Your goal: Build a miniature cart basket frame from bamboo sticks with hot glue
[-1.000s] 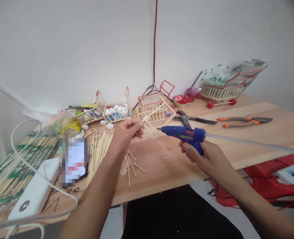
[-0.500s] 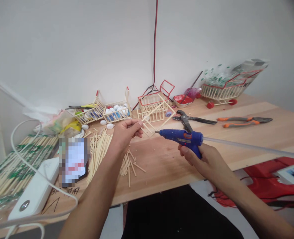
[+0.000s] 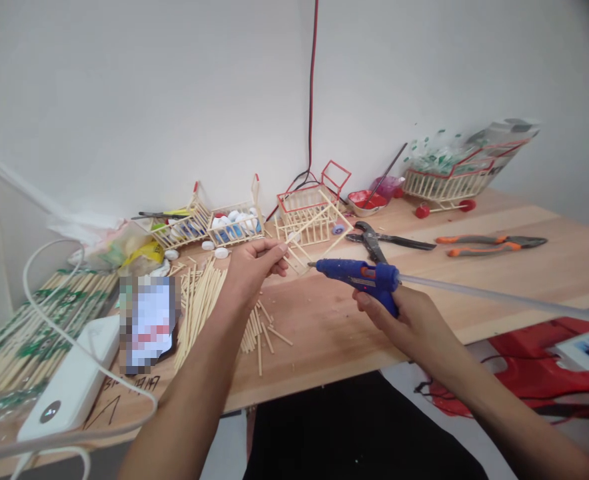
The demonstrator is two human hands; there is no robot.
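My left hand [image 3: 260,265] pinches one corner of a thin wooden stick frame [image 3: 335,245], held tilted above the table. Wrapped around the handle of a blue hot glue gun [image 3: 357,275] is my right hand [image 3: 399,317]. The gun's nozzle points left and meets or nearly meets the frame's lower corner, close to my left fingertips; whether they touch I cannot tell. A long clear glue stick [image 3: 474,294] sticks out of the gun's back. Behind the frame stands a small stick-built cart [image 3: 302,212] with red trim, partly hidden by it.
Loose wooden sticks [image 3: 199,310] lie beside my left forearm, near a phone [image 3: 149,320] and a white power bank [image 3: 69,377]. Black-handled pliers [image 3: 372,240] and orange-handled pliers [image 3: 494,244] lie to the right. A dish of red paint [image 3: 367,200] and a larger cart [image 3: 444,187] stand behind.
The glue gun and my right hand have shifted slightly left, bringing the nozzle closer to the frame's corner and my left fingers. My left hand keeps its hold almost unmoved.
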